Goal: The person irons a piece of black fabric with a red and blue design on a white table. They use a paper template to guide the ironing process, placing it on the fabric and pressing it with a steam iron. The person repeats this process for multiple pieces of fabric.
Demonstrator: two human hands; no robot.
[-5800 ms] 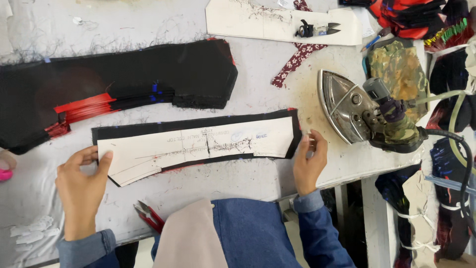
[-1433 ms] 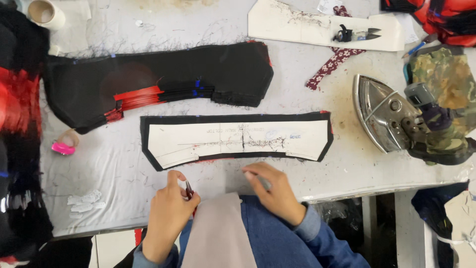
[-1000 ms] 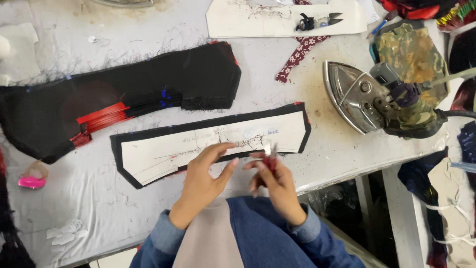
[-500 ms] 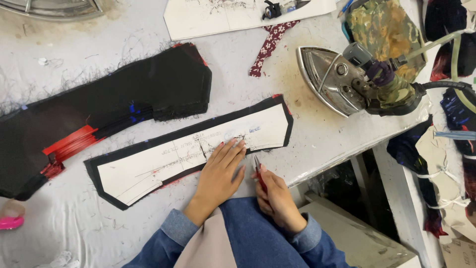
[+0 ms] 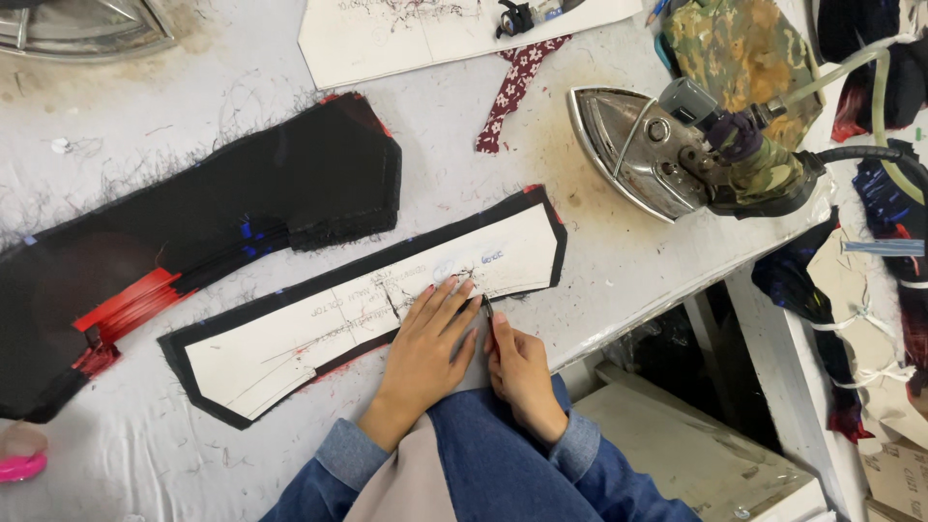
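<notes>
Hands point(image 5: 425, 343) press paper pattern point(image 5: 377, 309), lying left-low to right-high.

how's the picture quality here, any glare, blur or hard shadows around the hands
Head view: sharp, no motion blur on the left hand or right hand; even light, only soft shadows under them; mild shine on the iron's metal soleplate; black fabric loses detail in its darkest parts.

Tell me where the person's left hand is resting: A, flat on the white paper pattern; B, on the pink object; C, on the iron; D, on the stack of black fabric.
A: the left hand lies flat on the white pattern, away from the iron.
</notes>
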